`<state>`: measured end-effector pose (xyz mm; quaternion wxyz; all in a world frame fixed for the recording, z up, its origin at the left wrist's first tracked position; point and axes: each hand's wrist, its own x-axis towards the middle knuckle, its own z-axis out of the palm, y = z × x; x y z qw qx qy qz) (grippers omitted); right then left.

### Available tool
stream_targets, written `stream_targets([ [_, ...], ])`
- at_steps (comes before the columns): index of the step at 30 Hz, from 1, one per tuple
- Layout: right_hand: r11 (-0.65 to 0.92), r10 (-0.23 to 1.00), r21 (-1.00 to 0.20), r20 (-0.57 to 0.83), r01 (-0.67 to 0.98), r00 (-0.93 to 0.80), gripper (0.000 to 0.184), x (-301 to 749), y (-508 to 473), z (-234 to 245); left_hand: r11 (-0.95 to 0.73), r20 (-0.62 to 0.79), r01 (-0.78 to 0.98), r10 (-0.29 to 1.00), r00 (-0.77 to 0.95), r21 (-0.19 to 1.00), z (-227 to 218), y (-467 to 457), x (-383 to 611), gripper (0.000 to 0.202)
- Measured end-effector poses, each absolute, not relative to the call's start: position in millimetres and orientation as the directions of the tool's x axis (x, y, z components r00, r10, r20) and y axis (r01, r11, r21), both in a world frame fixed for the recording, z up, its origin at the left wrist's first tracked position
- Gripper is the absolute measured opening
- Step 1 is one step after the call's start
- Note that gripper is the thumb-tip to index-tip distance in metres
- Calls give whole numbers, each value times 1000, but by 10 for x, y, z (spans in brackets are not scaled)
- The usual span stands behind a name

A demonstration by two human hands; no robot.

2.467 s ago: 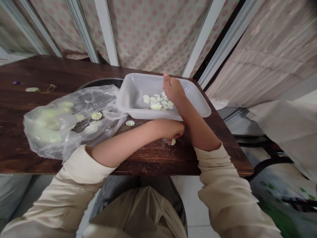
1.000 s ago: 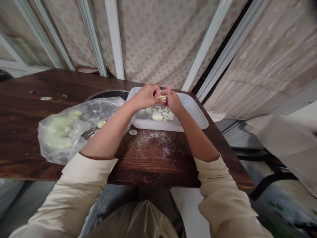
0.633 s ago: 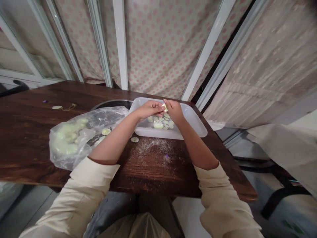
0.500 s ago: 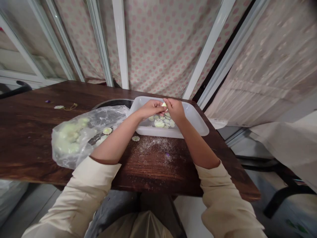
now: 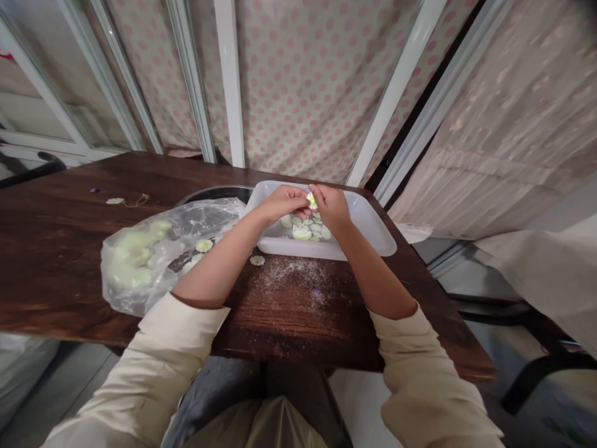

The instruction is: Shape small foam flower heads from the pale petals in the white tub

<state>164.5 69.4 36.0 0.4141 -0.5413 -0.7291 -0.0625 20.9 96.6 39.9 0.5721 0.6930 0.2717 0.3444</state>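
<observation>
Above a white plastic tray [image 5: 373, 230], my left hand [image 5: 288, 204] and my right hand [image 5: 330, 206] meet around a small pale yellow-green flower [image 5: 312, 200]. Both hands are closed, with fingers and thumbs pinching the flower between them. Several pale flower pieces [image 5: 302, 232] lie on the tray floor beneath. A clear plastic bag [image 5: 135, 255] with more pale flowers in it lies left of my left forearm. Near its opening, a loose flower [image 5: 204, 246] sits beside the forearm, and a flat one [image 5: 257, 260] rests before the tray.
The dark wooden table [image 5: 289, 336] has white granules [image 5: 293, 274] and a tiny purple bit [image 5: 317, 291] scattered in front of the tray. A round dark-rimmed pan [image 5: 219, 191] sits behind the bag. A white flower with a thin stem [image 5: 115, 201] lies far left. Curtained panels stand behind.
The flower between my fingers has turned and shows more of its yellow-green face. My hands stay over the tray; the whole view has shifted slightly.
</observation>
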Motion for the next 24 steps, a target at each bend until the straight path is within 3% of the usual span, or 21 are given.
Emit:
stream_targets([
  [24,390,755,-277,642,878,-133,39,1675,746,316,-226,134,111,835,534,968,421,927,212,6],
])
